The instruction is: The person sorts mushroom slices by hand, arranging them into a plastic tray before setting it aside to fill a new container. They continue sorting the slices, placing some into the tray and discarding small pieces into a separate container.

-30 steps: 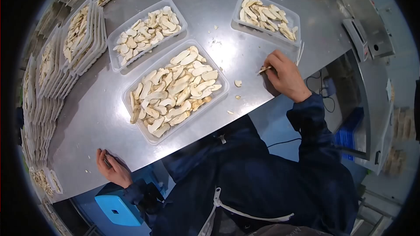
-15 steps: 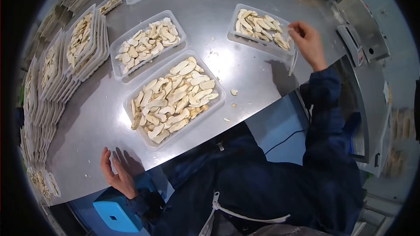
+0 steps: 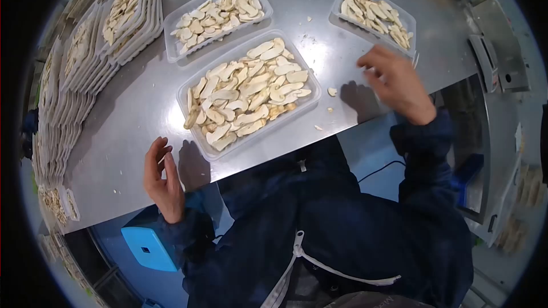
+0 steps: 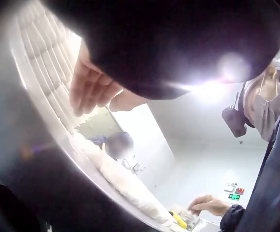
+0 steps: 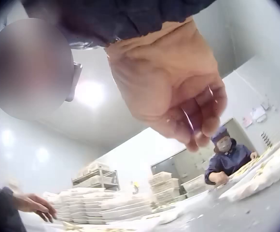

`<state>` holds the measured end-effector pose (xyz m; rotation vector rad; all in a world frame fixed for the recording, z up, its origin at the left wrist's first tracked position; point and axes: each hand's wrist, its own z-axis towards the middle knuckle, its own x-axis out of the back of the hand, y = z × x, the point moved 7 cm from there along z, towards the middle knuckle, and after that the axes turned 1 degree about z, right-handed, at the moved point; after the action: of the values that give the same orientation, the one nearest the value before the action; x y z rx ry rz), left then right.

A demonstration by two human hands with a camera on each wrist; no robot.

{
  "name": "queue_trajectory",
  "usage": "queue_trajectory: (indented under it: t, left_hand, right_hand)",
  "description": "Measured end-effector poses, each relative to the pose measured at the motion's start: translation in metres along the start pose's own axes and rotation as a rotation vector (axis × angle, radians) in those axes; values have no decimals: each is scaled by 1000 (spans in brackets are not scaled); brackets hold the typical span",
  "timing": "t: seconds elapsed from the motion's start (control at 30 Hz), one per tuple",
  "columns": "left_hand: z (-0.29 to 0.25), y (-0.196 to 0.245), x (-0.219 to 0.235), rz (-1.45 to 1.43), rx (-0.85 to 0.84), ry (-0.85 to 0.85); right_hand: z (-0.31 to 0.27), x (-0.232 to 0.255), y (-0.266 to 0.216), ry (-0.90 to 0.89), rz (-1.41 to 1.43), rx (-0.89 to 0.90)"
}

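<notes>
A large clear tray (image 3: 188, 105) heaped with pale mushroom slices (image 3: 251, 88) lies on the metal table. My left hand (image 3: 164, 179) is off its near left corner, fingers loosely bent and holding nothing visible; in the left wrist view that hand (image 4: 96, 89) hangs with bent fingers. To the right of the tray, my right hand (image 3: 398, 84) hovers over the table edge, its shadow below. Seen from the right wrist, this hand (image 5: 171, 89) has loosely curled fingers and no visible item. A smaller tray of slices (image 3: 374, 16) stands beyond it.
Another tray of slices (image 3: 220, 17) sits behind the large one. Tall stacks of filled trays (image 3: 85, 74) line the left side. A scale (image 3: 484, 63) stands at the right. Small mushroom bits (image 3: 332, 92) are scattered nearby. Another person (image 5: 229, 157) works across the table.
My right hand carried a small piece to the smaller tray's rim, then came back toward the near edge with no piece visible. My left hand has risen from the table edge. The head view has shifted.
</notes>
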<state>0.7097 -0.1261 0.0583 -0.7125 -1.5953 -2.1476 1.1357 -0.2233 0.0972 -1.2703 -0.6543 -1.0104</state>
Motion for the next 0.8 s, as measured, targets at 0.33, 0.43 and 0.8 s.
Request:
queue_trajectory:
  t: [0.33,0.43,0.8]
  left_hand:
    - [-26,4,-6,-232,13,54]
    - [-48,18,-35,-540,267,-502]
    - [-116,-15,-172,-728,482,-1241]
  right_hand:
    - [-12,-55,-25,79,101,166]
    - [0,-29,14,231,254,57]
    - [4,-57,85,259,553,-220]
